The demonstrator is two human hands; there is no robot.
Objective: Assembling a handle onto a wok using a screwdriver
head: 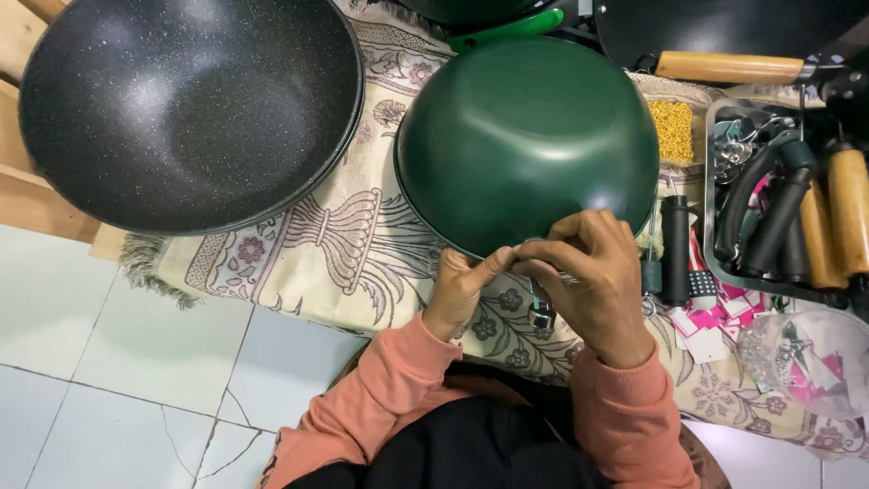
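Green pan [525, 136] lies upside down on a patterned cloth [344, 244], its near rim just under the person's two hands; a green handle [507, 29] juts from beyond its far edge, though whether it belongs to this pan or to another behind it cannot be told. From the head camera, the left hand [463, 288] is curled shut, thumb and forefinger pinched at the pan's rim on something too small to make out; the right hand [593, 285] is bent over beside it, fingers closed on the same small item, the two hands touching at the fingertips. A small metal part [541, 315] hangs just below the hands (its exact kind is unclear). Both arms wear salmon-pink sleeves [380, 398]. To the left sits a stack of speckled black woks [186, 109], well apart from the hands; to the right a metal tray [724, 263] holds black handles and wooden handles [848, 208]; a loose black handle [675, 249] lies between the tray and the green pan; pink and white tags [715, 321] are scattered near the right hand; a clear bag [810, 358] lies beyond them; white floor tiles [109, 362] show below the cloth.
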